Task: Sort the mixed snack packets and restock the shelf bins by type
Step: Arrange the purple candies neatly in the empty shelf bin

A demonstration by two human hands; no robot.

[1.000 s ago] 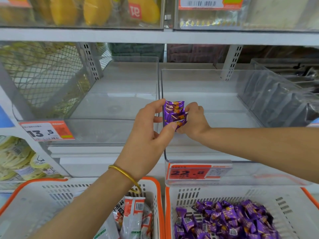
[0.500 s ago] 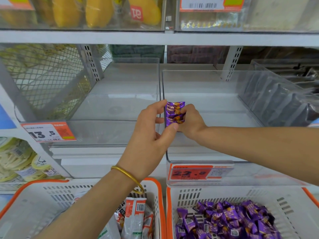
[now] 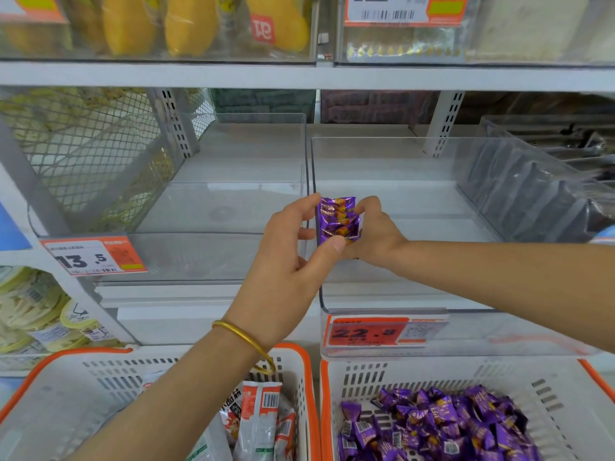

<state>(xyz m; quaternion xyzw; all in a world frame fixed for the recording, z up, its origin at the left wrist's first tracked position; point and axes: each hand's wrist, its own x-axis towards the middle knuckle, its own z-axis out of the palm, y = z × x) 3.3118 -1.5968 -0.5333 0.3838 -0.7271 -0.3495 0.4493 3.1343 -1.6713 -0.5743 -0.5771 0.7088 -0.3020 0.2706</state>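
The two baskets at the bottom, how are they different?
The left basket holds long white-and-orange packets; the right basket holds small purple packets. The left basket shows only a few packets; the right basket shows a heap of many. Both baskets are white with orange rims and slotted walls.

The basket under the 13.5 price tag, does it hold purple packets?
No, this basket holds white-and-orange packets; the purple packets lie in the neighbouring basket.

Shop: price tags, shelf bins
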